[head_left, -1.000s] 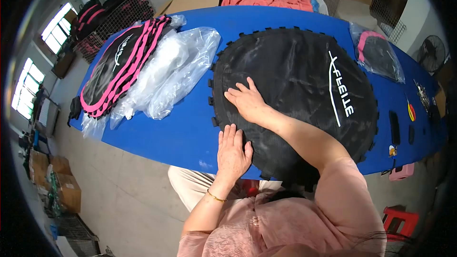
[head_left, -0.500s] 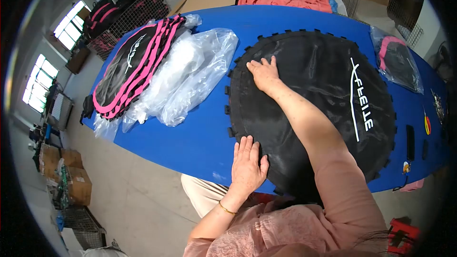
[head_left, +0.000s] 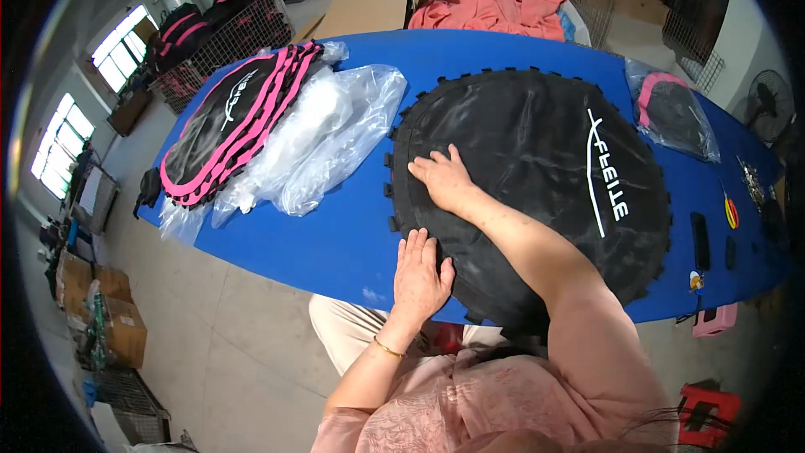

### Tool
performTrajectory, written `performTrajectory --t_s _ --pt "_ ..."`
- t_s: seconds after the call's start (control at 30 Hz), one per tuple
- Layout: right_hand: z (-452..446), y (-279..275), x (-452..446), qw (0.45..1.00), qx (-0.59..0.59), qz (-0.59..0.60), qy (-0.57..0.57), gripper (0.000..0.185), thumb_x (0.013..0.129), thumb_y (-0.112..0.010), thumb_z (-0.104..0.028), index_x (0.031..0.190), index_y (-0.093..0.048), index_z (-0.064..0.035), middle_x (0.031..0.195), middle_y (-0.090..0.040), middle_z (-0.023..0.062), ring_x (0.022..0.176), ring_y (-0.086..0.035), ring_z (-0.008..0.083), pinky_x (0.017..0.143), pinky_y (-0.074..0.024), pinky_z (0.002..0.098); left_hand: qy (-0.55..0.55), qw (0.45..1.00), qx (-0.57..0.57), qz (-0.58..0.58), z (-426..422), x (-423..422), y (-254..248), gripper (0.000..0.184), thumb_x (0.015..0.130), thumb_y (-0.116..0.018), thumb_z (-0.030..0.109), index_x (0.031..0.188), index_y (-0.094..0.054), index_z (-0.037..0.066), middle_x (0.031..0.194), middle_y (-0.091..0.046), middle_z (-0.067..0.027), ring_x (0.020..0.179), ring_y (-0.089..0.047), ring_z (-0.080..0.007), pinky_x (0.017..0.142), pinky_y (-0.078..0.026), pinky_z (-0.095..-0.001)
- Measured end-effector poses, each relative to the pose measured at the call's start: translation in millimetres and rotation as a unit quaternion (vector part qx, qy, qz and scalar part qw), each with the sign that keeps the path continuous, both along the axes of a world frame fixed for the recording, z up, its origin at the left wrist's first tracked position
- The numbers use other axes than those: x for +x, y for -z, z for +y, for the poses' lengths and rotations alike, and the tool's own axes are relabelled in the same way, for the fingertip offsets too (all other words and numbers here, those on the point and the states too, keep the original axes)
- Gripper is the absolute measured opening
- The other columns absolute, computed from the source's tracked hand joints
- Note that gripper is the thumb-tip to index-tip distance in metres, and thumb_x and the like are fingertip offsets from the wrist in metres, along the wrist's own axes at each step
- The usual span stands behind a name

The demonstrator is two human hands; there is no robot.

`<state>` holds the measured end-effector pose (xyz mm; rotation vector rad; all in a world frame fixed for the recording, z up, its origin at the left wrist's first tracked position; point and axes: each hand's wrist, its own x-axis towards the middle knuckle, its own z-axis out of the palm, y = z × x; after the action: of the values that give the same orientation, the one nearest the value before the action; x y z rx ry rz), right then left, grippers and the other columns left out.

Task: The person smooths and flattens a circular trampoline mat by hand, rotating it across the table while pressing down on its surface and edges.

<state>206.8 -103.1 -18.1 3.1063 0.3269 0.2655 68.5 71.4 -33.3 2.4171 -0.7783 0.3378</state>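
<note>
A large round black mat (head_left: 520, 143) with white lettering and small black tabs round its edge lies flat on the blue table (head_left: 285, 260). My left hand (head_left: 421, 279) rests at the mat's near left edge, fingers stretched out, partly over the blue surface. On the upper left part of the mat lies my right hand (head_left: 443, 179), palm down with its fingers spread. Neither hand grips anything. Left of the mat are crumpled clear plastic bags (head_left: 335, 134), beside a stack of black mats with pink borders (head_left: 226, 126).
A bagged black and pink piece (head_left: 677, 113) lies at the table's right, near a red and yellow item (head_left: 730, 211) and a black strip (head_left: 699, 241). Pink cloth (head_left: 495, 8) is heaped beyond the far edge. A red stool (head_left: 708, 415) stands at lower right.
The view has shifted about. My right hand has moved over the mat's left part, up and then back down a little. My left hand stays at the near left edge.
</note>
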Motion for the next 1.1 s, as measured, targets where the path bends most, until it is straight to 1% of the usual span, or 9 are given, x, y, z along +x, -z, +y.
performTrajectory --t_s 0.07,0.2,0.37,0.47,0.5,0.57,0.6,0.9,1.1 --pt "-3.4 15.8 -18.0 0.996 -0.017 -0.077 -0.051 0.048 0.094 -0.062 -0.024 0.141 -0.058 -0.0185 0.138 -0.062 0.0015 0.128 -0.056 0.0294 0.115 -0.0326 0.0634 0.001 1.0 -0.007 -0.01 0.3 0.3 1.4 0.047 0.093 -0.065 0.021 0.13 -0.06 -0.008 0.145 -0.055 -0.0297 0.141 -0.048 -0.0435 0.124 -0.031 -0.051" --pt "-1.0 25.1 -65.6 0.983 0.089 -0.123 -0.104 0.03 0.097 -0.053 -0.02 0.124 -0.068 -0.0207 0.132 -0.064 0.0028 0.124 -0.056 0.0288 0.113 -0.0328 0.0593 -0.002 0.999 -0.029 -0.023 0.5 -1.5 3.1 0.045 0.092 -0.067 0.02 0.127 -0.06 -0.007 0.145 -0.053 -0.0297 0.14 -0.047 -0.0456 0.122 -0.032 -0.0539" --pt "3.5 4.3 -122.1 0.992 -0.005 -0.051 -0.113 0.052 0.09 -0.064 -0.021 0.141 -0.061 -0.0156 0.145 -0.059 0.0019 0.132 -0.051 0.0297 0.119 -0.0265 0.0631 -0.047 0.998 0.002 -0.029 1.2 -3.1 7.7 0.048 0.092 -0.067 0.022 0.13 -0.057 -0.006 0.147 -0.05 -0.0324 0.143 -0.041 -0.0481 0.122 -0.029 -0.0563" --pt "1.1 7.6 -123.5 0.992 -0.015 -0.069 -0.108 0.052 0.09 -0.064 -0.02 0.141 -0.061 -0.0173 0.145 -0.059 0.001 0.133 -0.051 0.0291 0.119 -0.0266 0.0631 -0.043 0.999 0.003 -0.031 1.2 -3.7 9.3 0.049 0.092 -0.067 0.022 0.13 -0.056 -0.006 0.146 -0.05 -0.0336 0.142 -0.042 -0.0486 0.122 -0.03 -0.056" --pt "0.1 4.2 -119.9 0.992 -0.016 -0.069 -0.108 0.052 0.09 -0.064 -0.02 0.141 -0.061 -0.0173 0.145 -0.059 0.001 0.133 -0.051 0.0291 0.119 -0.0266 0.0631 -0.04 0.999 0.004 -0.035 0.8 -3.1 8.1 0.05 0.092 -0.067 0.022 0.13 -0.055 -0.007 0.146 -0.05 -0.0343 0.142 -0.043 -0.0489 0.122 -0.03 -0.0558" --pt "-3.1 -3.1 -103.6 0.997 0.031 -0.014 -0.073 0.062 0.087 -0.066 -0.005 0.148 -0.056 -0.0133 0.151 -0.056 0.0056 0.14 -0.048 0.0347 0.121 -0.0251 0.0628 -0.038 0.999 0.004 -0.036 0.8 -3.1 7.4 0.05 0.092 -0.067 0.022 0.13 -0.055 -0.008 0.145 -0.05 -0.0347 0.141 -0.043 -0.0495 0.121 -0.031 -0.0555" --pt "-4.9 -6.7 -92.6 0.997 0.048 -0.008 -0.063 0.061 0.087 -0.064 -0.004 0.146 -0.057 -0.0144 0.151 -0.056 0.0052 0.14 -0.049 0.0353 0.12 -0.0257 0.0636 -0.037 0.999 0.005 -0.036 1.2 -3.5 6.1 0.051 0.092 -0.067 0.021 0.13 -0.055 -0.01 0.144 -0.051 -0.0351 0.14 -0.044 -0.0501 0.121 -0.032 -0.0552" --pt "-29.8 7.1 20.4 0.999 0.006 -0.021 0.048 0.058 0.095 -0.055 -0.008 0.151 -0.052 -0.0198 0.155 -0.054 0.001 0.141 -0.049 0.0328 0.12 -0.0259 0.0655 -0.035 0.999 0.007 -0.023 0.8 -5.3 -2.3 0.05 0.091 -0.068 0.019 0.129 -0.055 -0.011 0.143 -0.051 -0.0363 0.138 -0.046 -0.052 0.12 -0.034 -0.0548" --pt "-51.0 0.7 41.5 0.994 0.025 0.013 0.108 0.056 0.098 -0.052 -0.008 0.152 -0.052 -0.0228 0.159 -0.05 0.0005 0.144 -0.048 0.0322 0.121 -0.025 0.0649 -0.032 0.999 0.012 -0.007 1.9 -5.8 -3.1 0.053 0.093 -0.065 0.024 0.13 -0.055 -0.012 0.145 -0.05 -0.0357 0.141 -0.044 -0.0502 0.122 -0.031 -0.055"
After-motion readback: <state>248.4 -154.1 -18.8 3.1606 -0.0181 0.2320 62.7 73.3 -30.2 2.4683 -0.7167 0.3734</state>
